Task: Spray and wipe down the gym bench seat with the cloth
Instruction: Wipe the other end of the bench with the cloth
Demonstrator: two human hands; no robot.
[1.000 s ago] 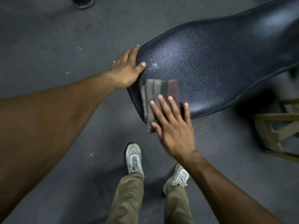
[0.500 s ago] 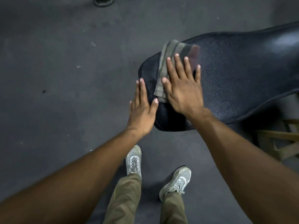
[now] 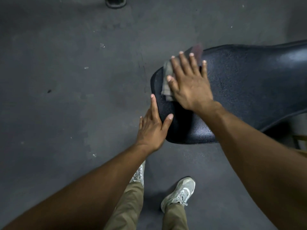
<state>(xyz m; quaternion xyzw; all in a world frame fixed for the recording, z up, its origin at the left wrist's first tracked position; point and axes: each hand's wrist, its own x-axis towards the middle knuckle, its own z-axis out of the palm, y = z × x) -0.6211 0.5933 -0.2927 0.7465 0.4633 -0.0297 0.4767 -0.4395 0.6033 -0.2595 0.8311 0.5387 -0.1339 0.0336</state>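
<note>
The black textured bench seat (image 3: 240,90) runs from the middle of the view to the right edge. A folded grey cloth (image 3: 167,80) with a reddish far end lies on the seat's left end. My right hand (image 3: 191,82) presses flat on the cloth with fingers spread, covering most of it. My left hand (image 3: 152,128) rests against the seat's near-left edge, its thumb on top and its straight fingers along the side, holding nothing. No spray bottle is in view.
Dark grey floor surrounds the bench. My two pale shoes (image 3: 179,193) stand just in front of the seat's end. A dark object (image 3: 115,2) sits on the floor at the top edge. A bit of wooden frame (image 3: 299,138) shows under the seat at right.
My right hand slid the cloth from the seat's near edge across to its far-left end. My left hand shifted from the far-left rim to the near-left edge.
</note>
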